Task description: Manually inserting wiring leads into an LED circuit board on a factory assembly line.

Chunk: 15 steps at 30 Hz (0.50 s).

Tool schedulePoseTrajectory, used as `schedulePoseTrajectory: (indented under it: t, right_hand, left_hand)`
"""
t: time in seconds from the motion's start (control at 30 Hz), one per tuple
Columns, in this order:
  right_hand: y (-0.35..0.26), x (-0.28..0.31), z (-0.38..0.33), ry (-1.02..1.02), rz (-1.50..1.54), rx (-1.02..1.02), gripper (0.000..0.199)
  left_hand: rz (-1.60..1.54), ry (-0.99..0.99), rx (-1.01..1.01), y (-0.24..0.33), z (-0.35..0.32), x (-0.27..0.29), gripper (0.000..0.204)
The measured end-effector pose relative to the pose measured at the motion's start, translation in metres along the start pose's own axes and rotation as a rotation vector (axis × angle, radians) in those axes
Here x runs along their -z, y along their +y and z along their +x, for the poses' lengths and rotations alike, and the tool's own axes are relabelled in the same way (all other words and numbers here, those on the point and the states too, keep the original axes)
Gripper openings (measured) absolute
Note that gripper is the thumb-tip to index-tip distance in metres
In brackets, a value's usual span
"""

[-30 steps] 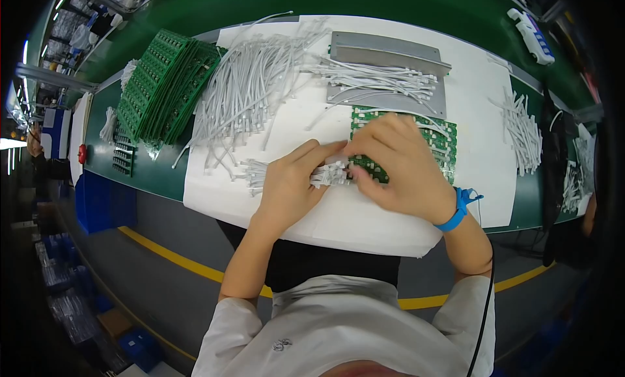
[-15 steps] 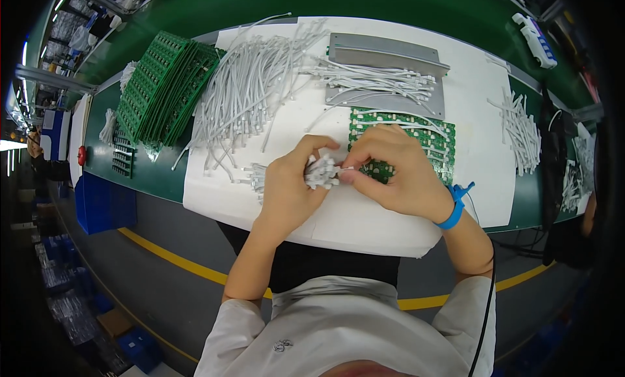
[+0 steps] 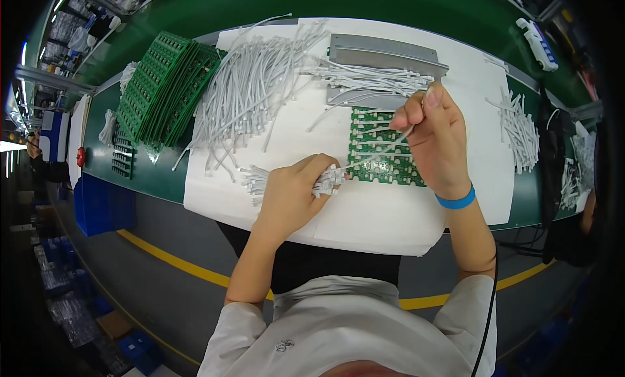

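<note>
Head view: the left hand (image 3: 291, 189) grips a cable bundle (image 3: 328, 181), the right hand (image 3: 437, 135) pinching one white cable (image 3: 383, 151) above the green circuit board (image 3: 381, 174).

Blue bin (image 3: 104, 206), yellow floor line (image 3: 170, 260)

Cable bundle (image 3: 329, 181) in left hand (image 3: 293, 191)

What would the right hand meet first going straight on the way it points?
Likely the white cables on the grey metal bracket, just past the right hand; the hand's height is unclear, so it may pass above.
</note>
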State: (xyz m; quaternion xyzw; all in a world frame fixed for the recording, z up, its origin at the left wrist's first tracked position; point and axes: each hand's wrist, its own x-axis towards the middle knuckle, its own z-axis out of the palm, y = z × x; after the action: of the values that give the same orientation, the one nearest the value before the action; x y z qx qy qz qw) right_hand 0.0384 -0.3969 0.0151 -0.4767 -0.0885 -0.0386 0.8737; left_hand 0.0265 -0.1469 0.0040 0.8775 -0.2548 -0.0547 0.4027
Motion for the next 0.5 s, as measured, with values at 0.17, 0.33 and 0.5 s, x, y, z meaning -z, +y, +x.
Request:
schedulePoseTrajectory:
  t: [0.17,0.33,0.5]
  right_hand:
    - [-0.003,-0.006,-0.005,0.013,-0.161,0.002,0.010]
    - [-0.008,-0.022,-0.007,-0.084,-0.256,-0.242,0.013]
    - [-0.010,-0.029,-0.009,-0.192,-0.399,-0.574,0.021]
  left_hand:
    - [-0.034,0.094,-0.020,-0.005,-0.006,-0.005,0.027]
    - [-0.126,0.215,0.109,-0.007,-0.007,-0.006,0.041]
    - [-0.224,0.248,0.166,0.004,-0.005,-0.001,0.051]
